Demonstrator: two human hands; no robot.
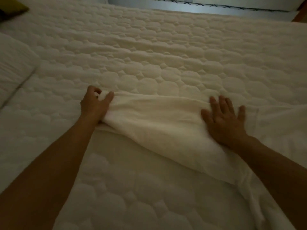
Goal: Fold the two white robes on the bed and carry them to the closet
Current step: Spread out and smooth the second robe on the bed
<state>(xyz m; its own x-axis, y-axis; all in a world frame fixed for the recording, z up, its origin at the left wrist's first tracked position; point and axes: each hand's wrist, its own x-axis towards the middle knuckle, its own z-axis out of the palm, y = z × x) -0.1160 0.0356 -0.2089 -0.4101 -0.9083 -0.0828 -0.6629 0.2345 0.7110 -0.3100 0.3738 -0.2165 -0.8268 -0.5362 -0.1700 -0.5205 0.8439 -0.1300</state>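
Here left hand (95, 104) grips white robe (157, 120); right hand (224, 121) presses it, fingers straight.

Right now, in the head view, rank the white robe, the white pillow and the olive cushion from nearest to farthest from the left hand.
1. white robe, gripped by the left hand.
2. white pillow, at the left edge.
3. olive cushion, far top-left corner.

left hand (95, 103) curled and pinching, right hand (223, 117) flat, fingers spread
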